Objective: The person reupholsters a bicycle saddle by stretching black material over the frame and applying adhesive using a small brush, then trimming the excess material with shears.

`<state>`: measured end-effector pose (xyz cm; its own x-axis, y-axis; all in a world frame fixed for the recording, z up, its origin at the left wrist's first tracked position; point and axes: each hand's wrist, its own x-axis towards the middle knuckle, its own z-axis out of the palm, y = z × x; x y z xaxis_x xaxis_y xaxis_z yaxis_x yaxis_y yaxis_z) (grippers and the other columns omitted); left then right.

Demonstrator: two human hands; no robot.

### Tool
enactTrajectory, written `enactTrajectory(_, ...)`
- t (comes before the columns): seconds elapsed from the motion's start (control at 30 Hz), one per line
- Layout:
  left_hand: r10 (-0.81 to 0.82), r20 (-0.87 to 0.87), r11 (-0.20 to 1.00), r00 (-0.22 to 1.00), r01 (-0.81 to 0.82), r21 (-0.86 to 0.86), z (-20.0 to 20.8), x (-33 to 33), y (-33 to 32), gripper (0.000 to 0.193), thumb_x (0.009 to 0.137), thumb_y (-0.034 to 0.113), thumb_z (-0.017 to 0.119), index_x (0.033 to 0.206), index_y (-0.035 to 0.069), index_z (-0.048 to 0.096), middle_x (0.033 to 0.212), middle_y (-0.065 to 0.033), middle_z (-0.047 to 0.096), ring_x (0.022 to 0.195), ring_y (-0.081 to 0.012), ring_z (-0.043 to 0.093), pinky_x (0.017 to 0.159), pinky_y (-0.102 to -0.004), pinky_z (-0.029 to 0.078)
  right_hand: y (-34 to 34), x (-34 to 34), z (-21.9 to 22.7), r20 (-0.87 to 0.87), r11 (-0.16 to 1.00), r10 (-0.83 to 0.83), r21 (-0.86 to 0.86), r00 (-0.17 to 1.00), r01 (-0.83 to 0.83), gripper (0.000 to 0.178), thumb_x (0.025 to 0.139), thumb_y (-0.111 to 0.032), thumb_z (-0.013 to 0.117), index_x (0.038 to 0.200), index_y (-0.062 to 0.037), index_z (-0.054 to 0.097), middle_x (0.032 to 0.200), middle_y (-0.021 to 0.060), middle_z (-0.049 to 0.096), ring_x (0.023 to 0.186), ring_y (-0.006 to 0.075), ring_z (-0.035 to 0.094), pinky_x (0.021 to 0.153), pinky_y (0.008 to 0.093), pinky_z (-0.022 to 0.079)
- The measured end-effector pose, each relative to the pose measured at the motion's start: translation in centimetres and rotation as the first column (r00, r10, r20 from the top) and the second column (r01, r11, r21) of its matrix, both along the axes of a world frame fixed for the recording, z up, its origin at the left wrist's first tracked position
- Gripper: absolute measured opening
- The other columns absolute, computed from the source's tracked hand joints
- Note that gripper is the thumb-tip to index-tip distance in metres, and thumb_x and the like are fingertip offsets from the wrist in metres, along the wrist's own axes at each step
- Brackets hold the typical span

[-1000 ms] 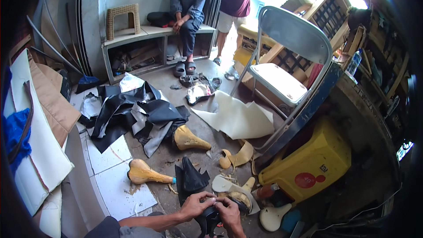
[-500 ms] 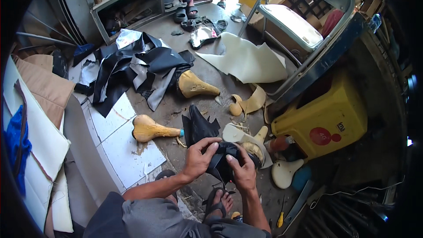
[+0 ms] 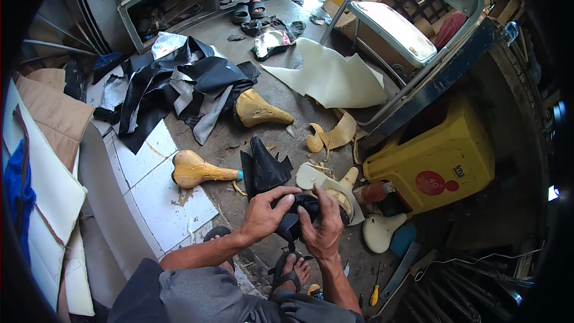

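Note:
Low in front of me, my left hand [image 3: 263, 216] and my right hand [image 3: 323, 227] both grip a black leather-like cover [image 3: 289, 226]. Thumbs and fingers pinch its edges from either side; parts of it are hidden behind the hands. Just beyond lies a second black piece [image 3: 266, 166] with jagged edges. To the left of that, a yellow bare-foam bicycle saddle [image 3: 200, 170] rests across tile and floor. Another yellow saddle [image 3: 260, 110] sits farther off, against a heap of black sheet scraps [image 3: 206, 81]. Right of my hands are pale cut foam pieces [image 3: 311, 178].
A yellow plastic stool [image 3: 460, 173] lies tipped over at right, below a folding chair [image 3: 391, 33]. A cream saddle [image 3: 379, 231] and a yellow-handled screwdriver [image 3: 375, 294] lie nearby. Cream foam sheet [image 3: 329, 78] covers floor ahead. Another person's sandalled feet [image 3: 249, 12] show at the back.
The whole view has shifted slightly. My right fingers have moved on the black cover, and it is turned a little; both hands keep hold of it.

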<state>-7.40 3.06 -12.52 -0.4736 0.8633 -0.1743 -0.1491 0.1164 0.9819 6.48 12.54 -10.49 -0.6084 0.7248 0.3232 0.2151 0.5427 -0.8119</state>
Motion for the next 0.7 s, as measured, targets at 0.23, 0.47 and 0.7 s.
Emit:
enactTrajectory(0.23,-0.026,-0.05,1.0,0.998,0.026,0.0,0.3,-0.2,0.2,0.028,0.103,0.013,0.058,0.125,-0.001,0.067,0.114,-0.0076,0.072,0.106,-0.0122,0.063,0.098,-0.0292,0.05,1.0,0.4,-1.0,0.046,0.917,-0.004,0.398,0.999,-0.014,0.031,0.085,-0.004,0.079,0.115,-0.0042,0.072,0.109,0.0163,0.072,0.093,0.0309,0.074,0.078,0.0375,0.06)
enactTrajectory(0.47,-0.171,-0.218,0.985,0.961,0.16,-0.067,1.8,-1.6,-0.2,0.03,0.098,0.011,0.062,0.126,0.0,0.068,0.117,-0.0123,0.074,0.113,-0.0161,0.066,0.101,-0.0328,0.05,1.0,1.1,-0.7,0.124,0.838,0.059,0.533,0.99,-0.117,0.029,0.084,-0.004,0.078,0.112,-0.0019,0.072,0.109,0.0159,0.073,0.085,0.0291,0.075,0.071,0.0352,0.061)
enactTrajectory(0.7,-0.041,-0.201,0.998,0.979,0.048,0.031,0.8,-0.9,-0.5,0.029,0.096,0.011,0.063,0.122,0.001,0.07,0.108,-0.0142,0.076,0.104,-0.0182,0.072,0.093,-0.0331,0.054,1.4,1.0,-0.6,0.127,0.841,0.119,0.514,0.985,-0.168,0.031,0.083,-0.003,0.078,0.114,-0.0023,0.071,0.108,0.0156,0.073,0.086,0.0284,0.075,0.071,0.0346,0.06)
